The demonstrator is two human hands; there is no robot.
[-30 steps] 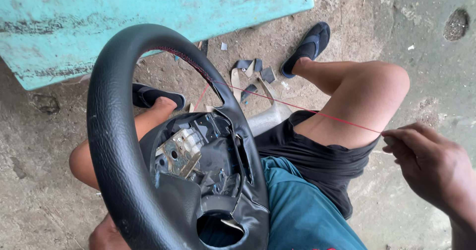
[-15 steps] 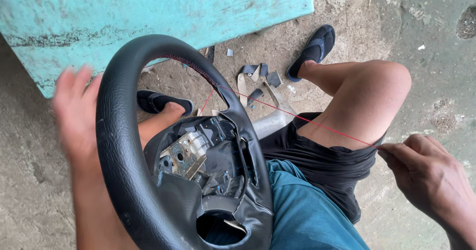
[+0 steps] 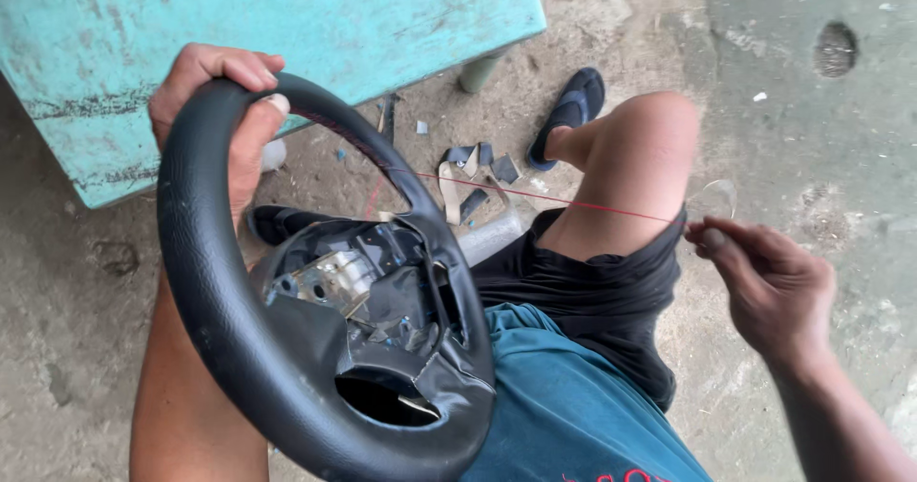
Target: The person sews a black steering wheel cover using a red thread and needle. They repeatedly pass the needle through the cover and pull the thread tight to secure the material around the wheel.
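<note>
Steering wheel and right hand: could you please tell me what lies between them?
In the head view, a taut red thread runs from the steering wheel across the bare knee to the right hand.

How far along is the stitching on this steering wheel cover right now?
Done: black cover sits over the steering wheel rim, with red stitches showing along the upper inner edge. In hand: left hand grips the rim top; right hand pinches the red thread, which runs taut to the rim. Left: the hub is bare; the stitching lower on the rim can't be judged.

steering wheel rim cut off below, needle too small to tell
</note>
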